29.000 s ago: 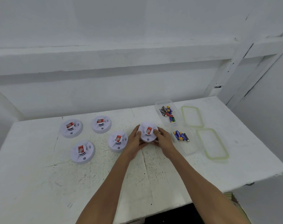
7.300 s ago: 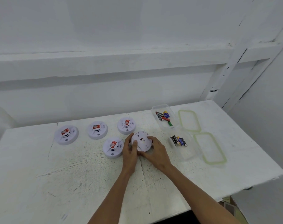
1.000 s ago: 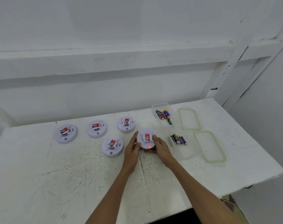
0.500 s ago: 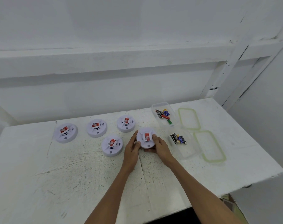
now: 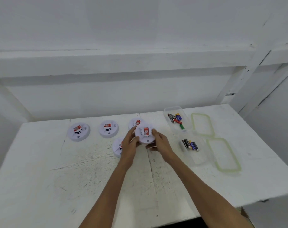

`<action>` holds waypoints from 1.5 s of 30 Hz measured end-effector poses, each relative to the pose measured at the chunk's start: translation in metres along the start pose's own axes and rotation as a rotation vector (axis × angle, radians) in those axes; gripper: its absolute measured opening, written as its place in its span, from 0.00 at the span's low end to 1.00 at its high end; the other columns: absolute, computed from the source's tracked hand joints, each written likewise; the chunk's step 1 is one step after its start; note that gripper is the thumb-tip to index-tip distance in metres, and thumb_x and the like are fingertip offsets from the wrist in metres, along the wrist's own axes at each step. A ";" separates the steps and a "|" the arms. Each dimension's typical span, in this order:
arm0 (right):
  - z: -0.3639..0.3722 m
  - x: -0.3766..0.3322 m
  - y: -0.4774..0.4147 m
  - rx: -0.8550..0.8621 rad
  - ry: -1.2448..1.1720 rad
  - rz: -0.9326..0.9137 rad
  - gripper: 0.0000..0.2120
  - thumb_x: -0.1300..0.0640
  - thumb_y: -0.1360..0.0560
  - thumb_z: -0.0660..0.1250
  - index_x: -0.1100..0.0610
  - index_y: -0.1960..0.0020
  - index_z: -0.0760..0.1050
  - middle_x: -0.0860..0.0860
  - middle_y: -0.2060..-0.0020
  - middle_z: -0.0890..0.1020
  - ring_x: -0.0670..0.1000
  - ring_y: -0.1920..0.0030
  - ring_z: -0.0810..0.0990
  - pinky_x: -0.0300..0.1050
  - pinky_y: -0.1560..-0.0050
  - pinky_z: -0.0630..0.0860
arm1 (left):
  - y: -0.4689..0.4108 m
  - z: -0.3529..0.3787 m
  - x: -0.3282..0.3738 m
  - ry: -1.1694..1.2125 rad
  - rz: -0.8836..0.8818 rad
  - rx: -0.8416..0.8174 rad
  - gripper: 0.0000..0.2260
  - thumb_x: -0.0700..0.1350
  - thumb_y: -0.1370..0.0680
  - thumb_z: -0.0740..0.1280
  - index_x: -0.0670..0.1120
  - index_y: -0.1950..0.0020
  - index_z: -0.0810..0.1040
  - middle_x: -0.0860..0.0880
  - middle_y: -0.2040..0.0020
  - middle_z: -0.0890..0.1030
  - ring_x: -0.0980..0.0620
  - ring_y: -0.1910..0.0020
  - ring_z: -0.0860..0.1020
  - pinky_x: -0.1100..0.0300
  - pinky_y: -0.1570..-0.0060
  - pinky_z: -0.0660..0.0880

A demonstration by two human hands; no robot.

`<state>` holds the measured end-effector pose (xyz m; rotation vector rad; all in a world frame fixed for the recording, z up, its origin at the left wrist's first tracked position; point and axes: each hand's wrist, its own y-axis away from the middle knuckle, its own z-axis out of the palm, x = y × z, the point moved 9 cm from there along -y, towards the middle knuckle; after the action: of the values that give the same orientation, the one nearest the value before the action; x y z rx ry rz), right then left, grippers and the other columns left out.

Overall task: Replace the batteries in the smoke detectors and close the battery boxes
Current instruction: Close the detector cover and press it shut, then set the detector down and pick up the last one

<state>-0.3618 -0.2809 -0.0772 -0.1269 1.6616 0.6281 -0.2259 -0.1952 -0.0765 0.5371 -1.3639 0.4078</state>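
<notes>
A white round smoke detector (image 5: 145,133) with a red label is lifted off the table, face towards me. My left hand (image 5: 129,144) grips its left rim and my right hand (image 5: 160,142) grips its right rim. Behind it a second detector (image 5: 134,122) lies partly hidden. A third detector (image 5: 117,146) lies under my left hand, mostly covered. Two more detectors (image 5: 108,128) (image 5: 78,131) lie further left. A clear far battery box (image 5: 177,119) and a clear near battery box (image 5: 192,147) each hold several batteries.
Two green-rimmed clear lids (image 5: 202,124) (image 5: 223,154) lie right of the boxes on the white table (image 5: 74,178). A white wall with a ledge rises behind the table. The table's right and front edges drop off close by.
The detector has been lifted off the table and carried up and back, now overlapping the one behind it. Its red light seen a second ago is off.
</notes>
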 end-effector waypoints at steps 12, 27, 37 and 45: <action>0.145 -0.024 0.015 -0.186 0.238 -0.062 0.16 0.49 0.20 0.64 0.55 0.36 0.68 0.51 0.46 0.81 0.42 0.56 0.82 0.33 0.65 0.78 | 0.026 -0.153 0.039 -0.175 0.033 0.266 0.22 0.39 0.21 0.60 0.52 0.29 0.79 0.53 0.37 0.84 0.52 0.40 0.83 0.49 0.42 0.83; 0.207 0.017 0.018 -0.327 0.560 -0.055 0.07 0.57 0.26 0.62 0.56 0.62 0.69 0.52 0.66 0.75 0.52 0.63 0.77 0.63 0.52 0.82 | 0.057 -0.212 0.011 -0.421 -0.128 0.480 0.18 0.41 0.15 0.60 0.43 0.24 0.73 0.48 0.31 0.76 0.50 0.35 0.74 0.58 0.37 0.70; 0.189 -0.013 0.020 -0.271 0.478 -0.185 0.12 0.58 0.21 0.64 0.58 0.40 0.79 0.52 0.46 0.84 0.51 0.47 0.84 0.52 0.44 0.82 | 0.053 -0.202 0.024 -0.490 -0.032 0.511 0.14 0.41 0.15 0.62 0.45 0.30 0.77 0.46 0.36 0.80 0.45 0.35 0.77 0.52 0.37 0.74; 0.151 -0.036 0.014 -0.108 0.566 -0.403 0.11 0.63 0.23 0.62 0.56 0.47 0.82 0.49 0.52 0.85 0.44 0.58 0.80 0.27 0.57 0.71 | 0.032 -0.160 0.041 -0.618 0.130 0.338 0.19 0.37 0.16 0.62 0.44 0.25 0.74 0.44 0.27 0.76 0.44 0.28 0.72 0.47 0.27 0.70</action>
<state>-0.2274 -0.2079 -0.0474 -0.7561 2.0601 0.3875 -0.1088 -0.0776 -0.0509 0.9050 -1.9446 0.6160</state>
